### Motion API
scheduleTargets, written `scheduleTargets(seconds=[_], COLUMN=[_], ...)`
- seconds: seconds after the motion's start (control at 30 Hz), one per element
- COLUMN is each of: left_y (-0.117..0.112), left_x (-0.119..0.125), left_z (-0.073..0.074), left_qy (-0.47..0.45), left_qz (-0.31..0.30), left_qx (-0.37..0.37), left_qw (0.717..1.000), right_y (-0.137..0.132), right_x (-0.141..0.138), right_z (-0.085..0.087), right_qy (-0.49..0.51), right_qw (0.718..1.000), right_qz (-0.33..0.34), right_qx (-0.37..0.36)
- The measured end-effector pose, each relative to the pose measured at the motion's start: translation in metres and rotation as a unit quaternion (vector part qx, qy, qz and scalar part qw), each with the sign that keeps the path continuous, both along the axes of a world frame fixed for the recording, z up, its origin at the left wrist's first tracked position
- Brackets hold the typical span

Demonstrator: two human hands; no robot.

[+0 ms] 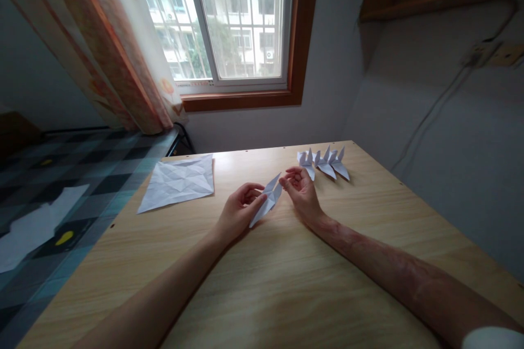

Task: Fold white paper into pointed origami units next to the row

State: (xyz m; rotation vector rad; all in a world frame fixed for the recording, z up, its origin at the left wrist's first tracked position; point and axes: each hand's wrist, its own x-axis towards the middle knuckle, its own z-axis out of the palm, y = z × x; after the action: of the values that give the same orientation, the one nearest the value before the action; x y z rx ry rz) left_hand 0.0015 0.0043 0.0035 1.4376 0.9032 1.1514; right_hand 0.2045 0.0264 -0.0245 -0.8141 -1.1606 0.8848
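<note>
A white folded paper origami piece (268, 202), with two narrow points at its upper end and a broader point below, is held just above the table. My left hand (241, 208) is closed on its left side, the thumb lying on the paper. At the upper right points, my right hand (302, 192) has thumb and forefinger pinched together at a tip; the exact contact is small to see. Behind my right hand stand several similar white paper cranes (326, 164) in a row, the nearest partly hidden by that hand.
A creased white paper sheet (180, 181) lies at the back left of the wooden table (245, 294). Left of the table is a bed with a checked cover (102, 174) and white paper (45, 218) on it. A window (245, 22) and walls stand behind.
</note>
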Motion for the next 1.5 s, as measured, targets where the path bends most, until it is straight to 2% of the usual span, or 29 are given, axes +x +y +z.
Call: scheduleTargets(seconds=[0.07,0.17,0.27,0.33,0.47,0.6,0.73,0.93,1.1,1.27,1.37,1.5], left_y=[0.002,0.007,0.010,0.011,0.012,0.011,0.003,-0.010,-0.008,-0.003,0.003,0.012], left_x=[-0.001,-0.004,-0.007,-0.009,-0.008,-0.005,-0.004,-0.001,-0.002,-0.009,-0.015,-0.026], left_z=[0.000,0.001,0.002,0.002,0.000,-0.001,0.004,0.013,0.008,0.002,0.002,0.003], left_qy=[-0.029,-0.068,-0.087,-0.097,-0.100,-0.068,-0.014,0.068,0.168,0.246,0.293,0.332], left_qz=[0.015,0.041,0.045,0.032,-0.002,0.019,0.036,0.047,0.136,0.127,0.119,0.140], left_qx=[-0.008,-0.009,-0.022,-0.036,-0.047,-0.021,-0.007,0.078,0.192,0.235,0.282,0.327], left_qw=[0.999,0.997,0.995,0.994,0.994,0.997,0.999,0.994,0.957,0.932,0.906,0.873], right_y=[-0.003,-0.010,-0.015,-0.017,-0.016,-0.019,-0.024,-0.023,-0.017,-0.015,-0.013,-0.006], right_x=[0.000,0.000,-0.002,-0.003,-0.005,-0.003,-0.002,0.001,0.008,0.011,0.012,0.015], right_z=[0.003,0.008,0.013,0.014,0.013,0.014,0.016,0.017,0.017,0.016,0.015,0.011], right_qy=[-0.024,-0.085,-0.161,-0.202,-0.237,-0.244,-0.272,-0.281,-0.283,-0.260,-0.243,-0.210], right_qw=[0.999,0.992,0.977,0.969,0.966,0.968,0.961,0.952,0.946,0.957,0.964,0.974], right_qz=[0.021,0.089,0.136,0.140,0.098,0.035,-0.018,-0.070,-0.082,-0.056,-0.046,-0.040], right_qx=[-0.011,-0.023,0.006,0.028,0.041,0.042,0.051,0.096,0.134,0.118,0.100,0.071])
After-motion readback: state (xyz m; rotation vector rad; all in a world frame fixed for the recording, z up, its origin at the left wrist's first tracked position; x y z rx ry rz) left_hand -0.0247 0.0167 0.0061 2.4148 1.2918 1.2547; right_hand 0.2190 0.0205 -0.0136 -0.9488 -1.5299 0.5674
